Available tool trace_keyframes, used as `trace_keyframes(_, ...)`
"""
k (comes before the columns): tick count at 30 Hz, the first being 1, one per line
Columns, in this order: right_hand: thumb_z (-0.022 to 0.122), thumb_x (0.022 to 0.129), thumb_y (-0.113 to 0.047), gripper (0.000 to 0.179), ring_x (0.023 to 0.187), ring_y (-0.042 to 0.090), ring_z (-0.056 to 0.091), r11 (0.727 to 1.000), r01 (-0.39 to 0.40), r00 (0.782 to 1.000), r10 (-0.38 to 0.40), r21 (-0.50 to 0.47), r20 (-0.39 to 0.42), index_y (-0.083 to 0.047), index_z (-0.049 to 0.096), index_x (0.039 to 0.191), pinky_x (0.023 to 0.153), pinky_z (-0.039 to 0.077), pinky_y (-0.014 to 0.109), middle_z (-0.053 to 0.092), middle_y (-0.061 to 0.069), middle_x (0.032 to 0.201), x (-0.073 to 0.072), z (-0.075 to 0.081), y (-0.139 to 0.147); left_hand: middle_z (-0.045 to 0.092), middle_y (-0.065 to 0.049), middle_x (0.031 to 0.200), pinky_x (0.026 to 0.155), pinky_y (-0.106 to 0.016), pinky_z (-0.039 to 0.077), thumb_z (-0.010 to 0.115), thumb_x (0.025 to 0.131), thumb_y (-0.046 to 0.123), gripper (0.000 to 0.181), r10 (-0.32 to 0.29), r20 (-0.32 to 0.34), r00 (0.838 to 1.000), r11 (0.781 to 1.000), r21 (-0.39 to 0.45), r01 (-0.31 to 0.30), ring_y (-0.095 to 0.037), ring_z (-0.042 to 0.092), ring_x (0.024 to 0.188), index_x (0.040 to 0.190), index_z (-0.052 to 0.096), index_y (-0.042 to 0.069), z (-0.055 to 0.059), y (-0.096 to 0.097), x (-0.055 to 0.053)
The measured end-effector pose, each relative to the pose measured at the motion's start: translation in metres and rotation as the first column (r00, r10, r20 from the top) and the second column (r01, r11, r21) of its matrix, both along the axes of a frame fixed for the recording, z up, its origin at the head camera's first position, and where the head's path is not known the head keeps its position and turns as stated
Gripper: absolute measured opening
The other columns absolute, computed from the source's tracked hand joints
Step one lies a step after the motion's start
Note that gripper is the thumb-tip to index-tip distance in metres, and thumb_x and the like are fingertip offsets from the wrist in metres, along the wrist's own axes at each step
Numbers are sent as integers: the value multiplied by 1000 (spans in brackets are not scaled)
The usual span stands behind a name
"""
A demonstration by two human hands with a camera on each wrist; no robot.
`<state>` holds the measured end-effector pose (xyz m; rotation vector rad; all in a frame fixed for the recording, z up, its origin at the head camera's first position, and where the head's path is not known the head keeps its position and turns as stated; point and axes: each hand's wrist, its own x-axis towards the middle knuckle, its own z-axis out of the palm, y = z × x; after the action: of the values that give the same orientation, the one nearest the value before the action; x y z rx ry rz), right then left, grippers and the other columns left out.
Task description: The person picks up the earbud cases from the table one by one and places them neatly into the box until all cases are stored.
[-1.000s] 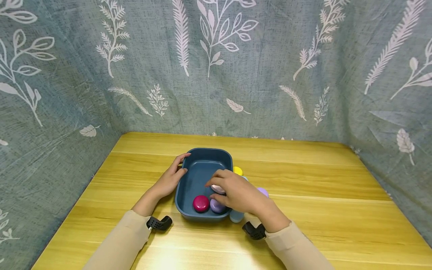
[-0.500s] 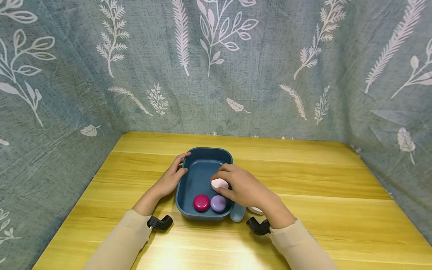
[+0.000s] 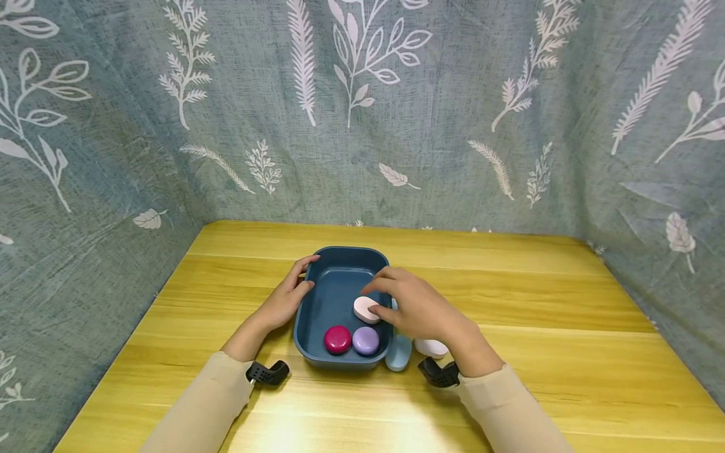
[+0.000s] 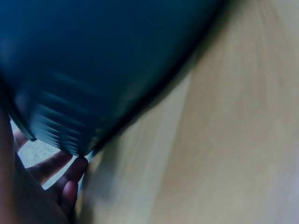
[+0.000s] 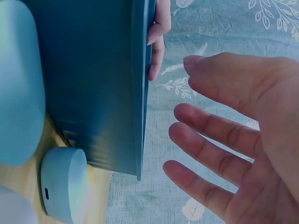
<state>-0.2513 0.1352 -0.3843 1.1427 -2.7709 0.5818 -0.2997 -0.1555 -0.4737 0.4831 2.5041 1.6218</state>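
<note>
A dark blue rectangular bin [image 3: 334,292] stands mid-table. My left hand [image 3: 286,301] rests at its left side, fingertips touching the rim and outer wall; the left wrist view shows several of its fingers [image 4: 51,168] beneath the bin's wall. Inside the bin lie a pale pink oval piece [image 3: 362,307], a glossy crimson round one [image 3: 337,340] and a lilac round one [image 3: 365,340]. Over the bin's right rim hovers my right hand [image 3: 416,305], thumb by the pale oval. Its fingers are spread and loosely bent in the right wrist view, holding nothing.
Right of the bin, a light blue rounded piece [image 3: 399,353] and a white one [image 3: 430,348] lie on the wooden table [image 3: 510,377]. The right wrist view adds a light blue piece with a dark slot [image 5: 63,184]. Patterned cloth [image 3: 362,157] hangs around the table.
My right hand has drawn back rightward, uncovering more of the pale oval piece, which stays in the bin. Yellow and lilac pieces seen earlier beside the bin are now hidden. My left hand stays put.
</note>
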Motion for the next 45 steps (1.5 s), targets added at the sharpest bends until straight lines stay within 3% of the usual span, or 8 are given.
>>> trace_keyframes(7, 70, 89, -28, 25, 101, 3, 54, 1000, 18, 1000, -18, -20, -19, -29, 66, 114, 86, 50, 24, 58, -13, 112, -3, 2, 5, 28, -9, 153, 111, -59, 28, 38, 104, 26, 48, 27, -40, 999, 999, -17, -28, -33, 33, 139, 147, 25, 44, -6, -1, 0)
trace_keyframes(14, 68, 90, -30, 26, 101, 6, 56, 999, 43, 999, -43, -32, 6, -28, 66, 116, 86, 50, 26, 58, -12, 112, -6, 2, 11, 30, -9, 152, 111, -57, 29, 39, 104, 25, 49, 29, -50, 998, 999, -19, -30, -32, 35, 138, 148, 26, 42, -6, 0, 0)
trace_keyframes(18, 69, 90, -30, 27, 103, 10, 58, 998, 50, 999, -49, -40, 20, -28, 65, 116, 88, 49, 28, 59, -12, 112, -7, 2, 13, 28, -12, 153, 111, -58, 28, 38, 104, 24, 49, 21, -35, 999, 999, -24, -22, -34, 33, 139, 149, 25, 38, 1, 0, 3)
trace_keyframes(24, 67, 91, -31, 26, 106, 15, 58, 998, 54, 998, -52, -42, 46, -28, 65, 117, 90, 49, 31, 59, -11, 114, -9, 2, 15, 24, -18, 155, 112, -59, 26, 37, 104, 19, 51, -6, -19, 1000, 1000, -29, 5, -37, 27, 142, 153, 23, 26, 19, 2, 13)
trace_keyframes(34, 67, 91, -31, 26, 115, 14, 56, 994, 102, 993, -99, -41, 69, -29, 65, 118, 96, 48, 34, 59, -10, 118, -11, 1, 21, 26, -9, 155, 112, -59, 26, 38, 104, 26, 48, 18, -41, 999, 1000, -19, -19, -32, 27, 143, 148, 25, 42, -5, -2, 1)
trace_keyframes(45, 65, 92, -34, 28, 106, 18, 59, 993, 117, 990, -114, -33, 81, -28, 65, 119, 90, 49, 33, 58, -11, 116, -15, -1, 26, 29, -9, 151, 110, -57, 30, 39, 104, 26, 49, 28, -46, 999, 999, -30, -29, -33, 36, 137, 148, 25, 42, -5, -1, 1)
